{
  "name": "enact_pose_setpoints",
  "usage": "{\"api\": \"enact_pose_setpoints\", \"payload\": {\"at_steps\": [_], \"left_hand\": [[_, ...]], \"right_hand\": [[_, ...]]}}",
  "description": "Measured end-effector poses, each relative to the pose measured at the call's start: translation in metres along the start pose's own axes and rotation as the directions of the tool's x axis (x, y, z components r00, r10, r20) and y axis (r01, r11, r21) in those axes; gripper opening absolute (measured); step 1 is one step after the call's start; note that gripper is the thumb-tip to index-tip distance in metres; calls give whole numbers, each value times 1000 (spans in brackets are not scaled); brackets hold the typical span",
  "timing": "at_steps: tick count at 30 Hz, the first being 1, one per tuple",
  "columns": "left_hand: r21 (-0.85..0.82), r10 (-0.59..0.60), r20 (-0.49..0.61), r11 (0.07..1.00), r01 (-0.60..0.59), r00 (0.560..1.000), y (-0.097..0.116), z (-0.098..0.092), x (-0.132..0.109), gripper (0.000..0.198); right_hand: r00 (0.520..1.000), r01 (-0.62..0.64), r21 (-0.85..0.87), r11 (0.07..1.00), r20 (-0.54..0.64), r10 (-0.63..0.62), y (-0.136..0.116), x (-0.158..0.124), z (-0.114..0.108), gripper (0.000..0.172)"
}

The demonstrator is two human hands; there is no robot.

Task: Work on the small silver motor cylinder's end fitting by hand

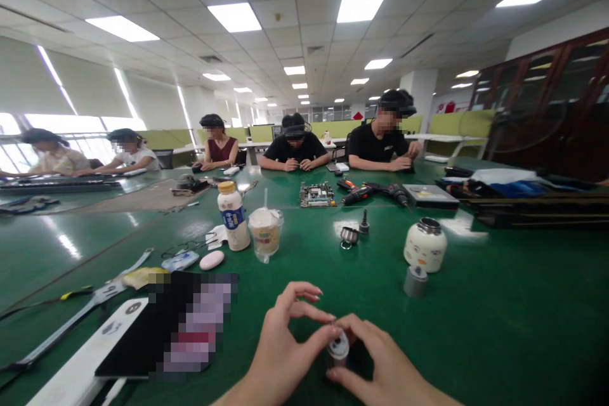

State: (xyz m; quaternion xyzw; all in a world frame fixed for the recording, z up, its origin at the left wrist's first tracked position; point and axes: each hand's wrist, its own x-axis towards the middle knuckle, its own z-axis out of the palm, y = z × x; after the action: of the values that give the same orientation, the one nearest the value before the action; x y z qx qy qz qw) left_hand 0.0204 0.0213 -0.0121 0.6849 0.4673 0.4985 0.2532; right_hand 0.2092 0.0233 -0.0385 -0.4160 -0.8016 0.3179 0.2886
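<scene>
Both my hands meet at the near edge of the green table [499,317] around a small silver cylindrical part [337,347]. My left hand [285,349] pinches its top with thumb and forefinger, the other fingers curled above. My right hand [380,365] wraps the part from the right and below. Farther out stands a cream round flask body [425,245] with its mouth uncovered, a grey cap [415,280] just in front of it, and a small metal ring piece [349,236] and a dark knob [364,223] to its left.
A phone [190,323] lies at near left beside a white box [80,361] and a lanyard. A milk bottle [233,216], a plastic drink cup [265,233], a circuit board [316,194] and power drills [371,191] sit mid-table. Several people sit along the far side.
</scene>
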Motion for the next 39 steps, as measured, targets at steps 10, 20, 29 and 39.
{"api": "enact_pose_setpoints", "payload": {"at_steps": [10,20,29,39], "left_hand": [[63,38,192,997,-51,981,9,-1,-7,26],[100,71,226,990,-96,971,13,-7,-6,34],[26,-61,113,998,58,992,9,6,-3,43],[113,-58,70,992,50,996,-11,-14,14,32]], "right_hand": [[1000,22,22,1000,8,-22,1,1,0,28],[1000,21,14,1000,-1,-21,4,2,1,29],[1000,17,20,1000,19,-17,-6,2,-4,31],[998,-51,-2,999,27,51,-9,-1,-3,28]]}}
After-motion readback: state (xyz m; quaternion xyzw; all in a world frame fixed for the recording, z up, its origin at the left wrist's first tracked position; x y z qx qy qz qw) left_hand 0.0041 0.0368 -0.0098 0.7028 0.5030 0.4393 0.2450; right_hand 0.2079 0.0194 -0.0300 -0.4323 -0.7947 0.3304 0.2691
